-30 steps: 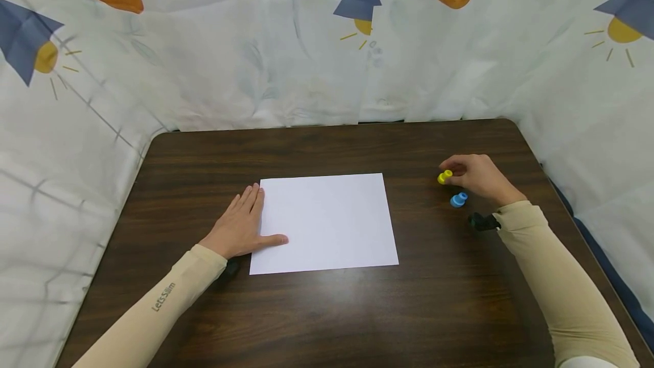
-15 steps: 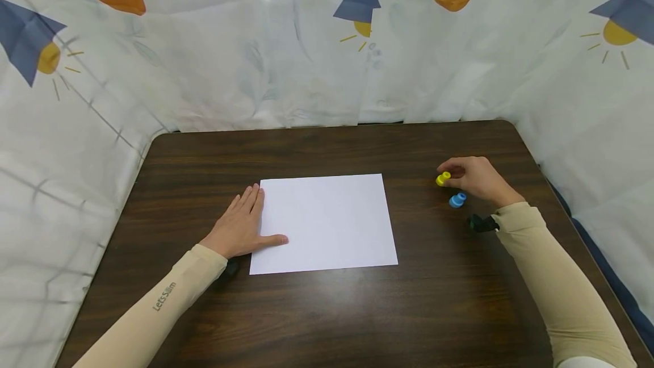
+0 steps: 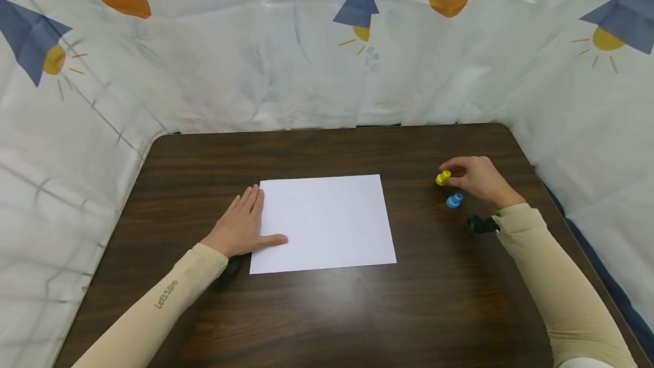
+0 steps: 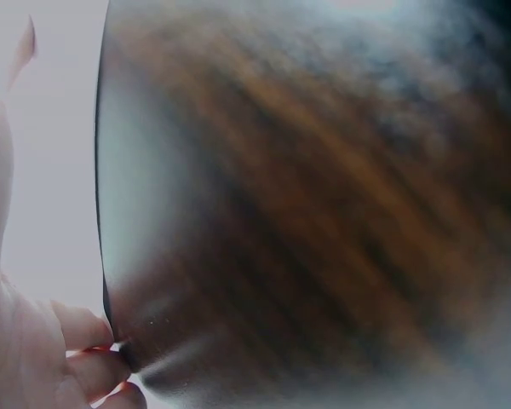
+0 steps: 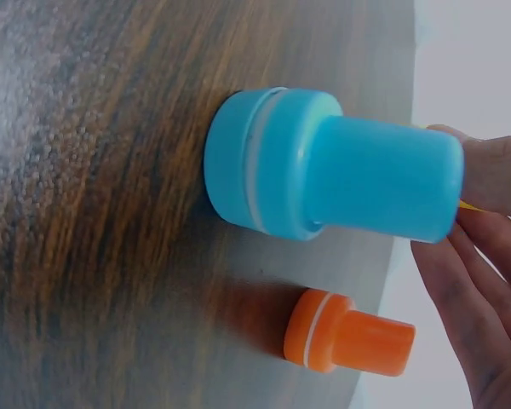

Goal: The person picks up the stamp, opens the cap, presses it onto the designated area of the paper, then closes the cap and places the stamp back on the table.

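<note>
The yellow toy stamper [image 3: 443, 178] is between the thumb and fingertips of my right hand [image 3: 475, 176], which pinch it over the right side of the bench [image 3: 317, 317]; whether its base touches the wood I cannot tell. With only the fingertips gripping it, I think it could slip or twist if my pinch loosened. The blue stamper [image 3: 454, 201] stands upright close to that hand, on my side of the thumb, so a low pull back towards me might tip it over. An orange stamper [image 5: 349, 332] shows only from the right wrist; I judge it stands beneath my palm, hidden from above, where curled fingers could knock it unseen. The dark wrist camera [image 3: 482, 224] under my right cuff sits low too, just right of the blue one, and might catch it. Well to the left of my right hand lies the white paper [image 3: 329, 223]. My left hand [image 3: 239, 227] rests flat on its left side, thumb spread onto the sheet, the other fingers straight along the edge; if that hand dragged or lifted, the sheet might skew. Beyond both hands, printed cloth [image 3: 230, 61] hangs behind the bench.
</note>
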### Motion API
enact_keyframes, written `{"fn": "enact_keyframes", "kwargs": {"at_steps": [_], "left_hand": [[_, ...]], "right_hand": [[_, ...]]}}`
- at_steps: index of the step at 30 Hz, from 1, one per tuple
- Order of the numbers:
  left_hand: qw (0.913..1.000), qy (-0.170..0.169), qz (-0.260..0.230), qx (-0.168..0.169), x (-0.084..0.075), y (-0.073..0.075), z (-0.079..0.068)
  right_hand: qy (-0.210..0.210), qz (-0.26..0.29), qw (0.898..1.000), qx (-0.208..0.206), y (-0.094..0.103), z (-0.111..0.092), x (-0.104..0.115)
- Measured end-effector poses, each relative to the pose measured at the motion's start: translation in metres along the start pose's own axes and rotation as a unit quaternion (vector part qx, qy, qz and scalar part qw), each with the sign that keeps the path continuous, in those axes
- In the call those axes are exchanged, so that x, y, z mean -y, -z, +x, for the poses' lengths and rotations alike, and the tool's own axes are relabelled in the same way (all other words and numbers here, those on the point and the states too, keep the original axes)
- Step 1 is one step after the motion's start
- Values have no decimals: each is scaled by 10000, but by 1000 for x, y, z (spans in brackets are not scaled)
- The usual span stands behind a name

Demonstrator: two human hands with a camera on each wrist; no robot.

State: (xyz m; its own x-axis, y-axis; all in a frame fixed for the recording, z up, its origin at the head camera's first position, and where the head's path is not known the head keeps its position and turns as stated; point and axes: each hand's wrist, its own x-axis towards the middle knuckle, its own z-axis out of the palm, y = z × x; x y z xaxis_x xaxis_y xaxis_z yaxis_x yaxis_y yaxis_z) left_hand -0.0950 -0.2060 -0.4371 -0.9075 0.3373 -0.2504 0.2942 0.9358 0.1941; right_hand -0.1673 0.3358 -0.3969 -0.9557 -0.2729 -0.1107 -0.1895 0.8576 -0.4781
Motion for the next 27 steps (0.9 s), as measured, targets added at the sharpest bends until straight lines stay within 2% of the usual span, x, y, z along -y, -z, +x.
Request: {"fn": "enact_keyframes", "kwargs": {"at_steps": [10,18,27], "left_hand": [[10000,-25,-43,1,0,0,-1],[10000,-20,-45,16,0,0,-1],[10000,11,-72,46,0,0,0]], "right_hand": [[126,26,9993,-358,4,-7,4],[66,224,9975,-671,7,-13,9],[321,400,9934,-1024,9,-16,21]]}}
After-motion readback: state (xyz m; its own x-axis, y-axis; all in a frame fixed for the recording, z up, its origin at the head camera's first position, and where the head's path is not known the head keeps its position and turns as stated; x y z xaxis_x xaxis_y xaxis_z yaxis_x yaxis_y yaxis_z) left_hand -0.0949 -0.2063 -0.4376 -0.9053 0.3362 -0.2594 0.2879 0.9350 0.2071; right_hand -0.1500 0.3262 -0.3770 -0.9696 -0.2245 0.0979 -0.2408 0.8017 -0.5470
